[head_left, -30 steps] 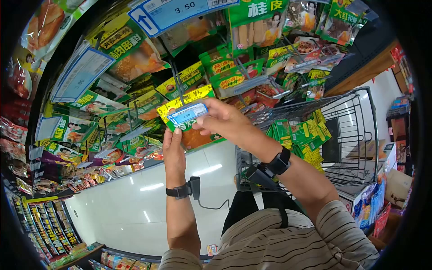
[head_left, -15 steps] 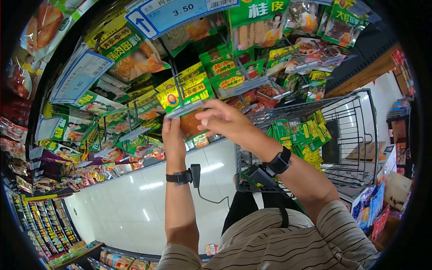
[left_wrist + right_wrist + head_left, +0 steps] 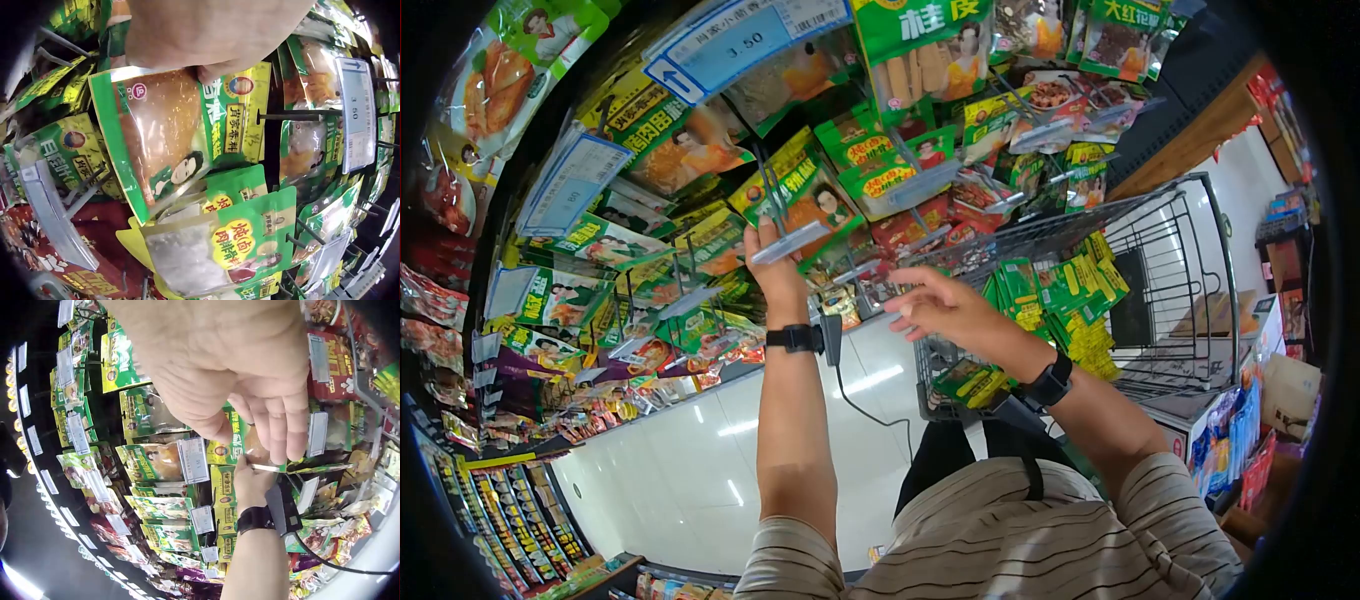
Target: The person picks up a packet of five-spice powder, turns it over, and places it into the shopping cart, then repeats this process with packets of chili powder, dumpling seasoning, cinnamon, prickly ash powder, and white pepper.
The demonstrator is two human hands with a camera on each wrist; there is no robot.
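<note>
My left hand (image 3: 778, 270) is up at a green-and-yellow seasoning packet (image 3: 165, 131) hanging from a metal hook, its fingers at the packet's edge, pinching it. A clear price-tag holder (image 3: 790, 242) on the hook's front end crosses in front of that hand in the head view. The packet shows a brown filling through its window. My right hand (image 3: 940, 312) is off to the right, below the packets, with fingers loosely extended and holding nothing. In the right wrist view its palm and fingers overlap the packet.
Rows of hooks with packets and price tags (image 3: 745, 45) fill the rack around both hands. Stew-seasoning packets (image 3: 219, 244) hang beside the pinched packet. A wire shopping cart (image 3: 1215, 300) stands to the right, with several green-and-yellow packets (image 3: 1040, 290) inside.
The price-tag holder, earlier held face-up by the hands, has dropped to a slant. My right hand has let go and drawn right and down; my left hand has reached up to the packet.
</note>
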